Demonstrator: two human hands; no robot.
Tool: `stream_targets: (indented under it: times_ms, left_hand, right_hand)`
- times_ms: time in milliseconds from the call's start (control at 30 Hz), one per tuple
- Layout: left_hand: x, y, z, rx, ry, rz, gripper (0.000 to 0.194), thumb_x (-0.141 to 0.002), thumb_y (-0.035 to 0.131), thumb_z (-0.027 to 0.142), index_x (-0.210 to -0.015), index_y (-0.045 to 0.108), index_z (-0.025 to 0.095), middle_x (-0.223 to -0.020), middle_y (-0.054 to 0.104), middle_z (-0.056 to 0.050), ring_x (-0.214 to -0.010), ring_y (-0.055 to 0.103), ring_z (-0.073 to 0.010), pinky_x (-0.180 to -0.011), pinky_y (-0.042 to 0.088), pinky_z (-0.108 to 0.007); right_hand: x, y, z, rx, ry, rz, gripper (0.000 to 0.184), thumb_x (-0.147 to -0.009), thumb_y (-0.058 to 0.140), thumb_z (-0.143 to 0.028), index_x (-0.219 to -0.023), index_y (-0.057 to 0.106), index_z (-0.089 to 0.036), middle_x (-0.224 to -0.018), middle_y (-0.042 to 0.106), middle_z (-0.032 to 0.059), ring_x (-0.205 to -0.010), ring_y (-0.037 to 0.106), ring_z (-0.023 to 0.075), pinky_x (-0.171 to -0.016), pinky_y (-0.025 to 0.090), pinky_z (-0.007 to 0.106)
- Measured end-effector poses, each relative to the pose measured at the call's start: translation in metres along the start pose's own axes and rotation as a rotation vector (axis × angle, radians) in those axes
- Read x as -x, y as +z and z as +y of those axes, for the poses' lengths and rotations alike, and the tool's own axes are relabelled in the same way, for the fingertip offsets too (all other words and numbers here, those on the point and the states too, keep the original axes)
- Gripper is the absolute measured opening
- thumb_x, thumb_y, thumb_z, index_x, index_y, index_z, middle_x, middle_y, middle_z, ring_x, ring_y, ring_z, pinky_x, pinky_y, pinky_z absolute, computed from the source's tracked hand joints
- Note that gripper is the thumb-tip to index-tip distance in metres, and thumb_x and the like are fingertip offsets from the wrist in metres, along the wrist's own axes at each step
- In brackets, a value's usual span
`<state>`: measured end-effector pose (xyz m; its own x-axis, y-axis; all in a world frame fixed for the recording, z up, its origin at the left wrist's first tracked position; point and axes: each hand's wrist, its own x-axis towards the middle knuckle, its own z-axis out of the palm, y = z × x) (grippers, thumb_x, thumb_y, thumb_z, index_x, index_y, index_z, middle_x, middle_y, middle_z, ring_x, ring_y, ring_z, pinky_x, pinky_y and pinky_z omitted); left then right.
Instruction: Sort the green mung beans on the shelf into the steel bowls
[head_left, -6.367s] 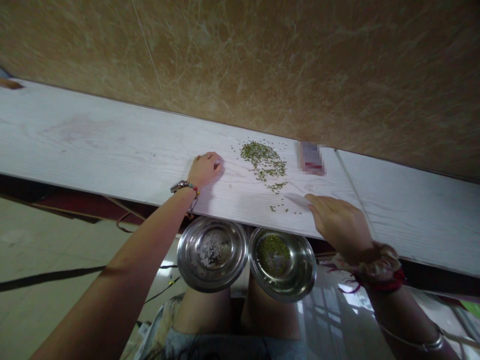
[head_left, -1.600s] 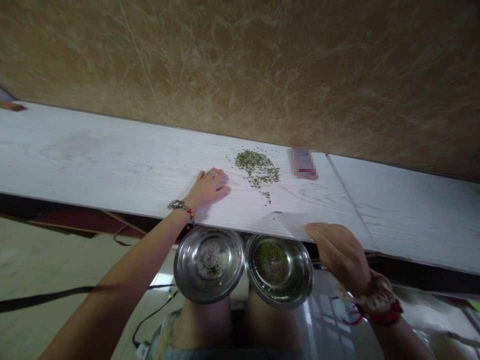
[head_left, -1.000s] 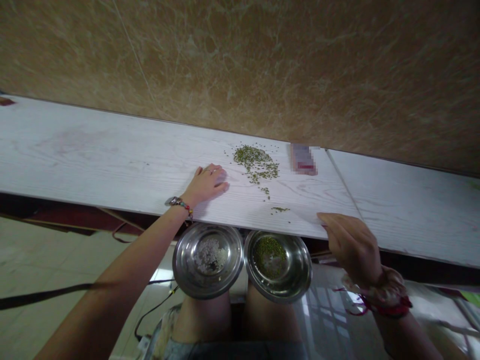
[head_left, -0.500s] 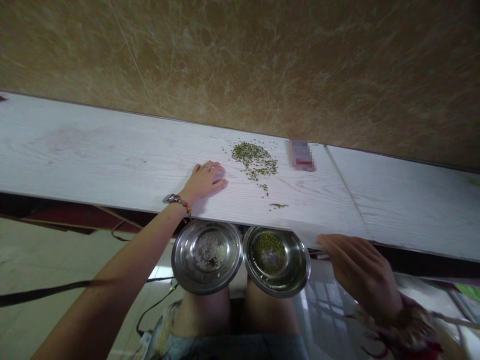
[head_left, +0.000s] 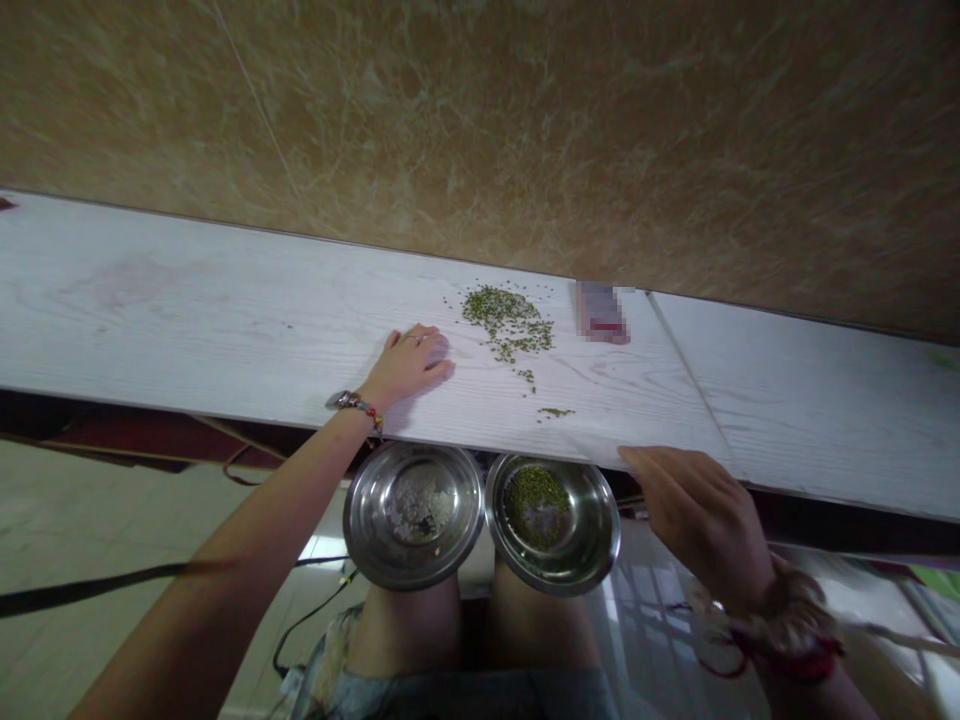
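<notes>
My left hand (head_left: 409, 368) lies palm down on the white table, its fingers apart and nothing in them. Just right of it, a scattered patch of small green beans (head_left: 510, 318) covers the wood, with a short streak of beans (head_left: 556, 412) nearer the front edge. My right hand (head_left: 697, 510) is at that edge, fingers stretched out to the left and seemingly holding nothing; its thumb is hidden. Two steel bowls rest on my lap below the edge. The left bowl (head_left: 358, 515) holds white grains like rice (head_left: 435, 508); the right bowl (head_left: 596, 515) holds green beans (head_left: 541, 490).
A blurred-out flat object (head_left: 602, 312) lies behind the beans, near the brown marbled wall (head_left: 480, 130). A seam crosses the white tabletop (head_left: 187, 320) to its right. A dark cable (head_left: 97, 583) hangs at the lower left.
My right hand has moved left and slightly forward along the table edge, closer to the right bowl. My left hand, the beans and both bowls look the same.
</notes>
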<state>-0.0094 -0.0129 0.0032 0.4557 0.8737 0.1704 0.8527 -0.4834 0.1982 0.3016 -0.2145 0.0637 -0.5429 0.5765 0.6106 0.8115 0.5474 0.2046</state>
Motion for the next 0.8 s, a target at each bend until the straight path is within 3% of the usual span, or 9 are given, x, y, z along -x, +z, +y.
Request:
stream_targets:
  times_ms: [300,800]
  left_hand:
    - [0.0,0.001,0.0,-0.015,-0.011,0.004,0.041,-0.09,0.047,0.04,-0.124,0.056,0.019,-0.141,0.052,-0.013,-0.133,0.044,-0.0298,-0.11,0.03,-0.049]
    - [0.0,0.001,-0.001,0.001,-0.005,-0.001,0.043,-0.09,0.047,0.04,-0.126,0.056,0.018,-0.143,0.051,-0.013,-0.133,0.043,-0.0304,-0.11,0.029,-0.05]
  right_hand:
    - [-0.004,0.015,0.012,0.062,0.01,-0.002,0.031,-0.082,0.045,0.003,-0.1,0.063,-0.015,-0.081,0.073,0.0063,-0.074,0.066,0.0171,-0.068,0.051,0.03]
    - [-0.02,0.02,-0.001,0.027,-0.03,-0.005,0.027,-0.085,0.044,0.001,-0.1,0.063,-0.012,-0.081,0.072,0.0068,-0.075,0.063,0.0164,-0.069,0.048,0.029]
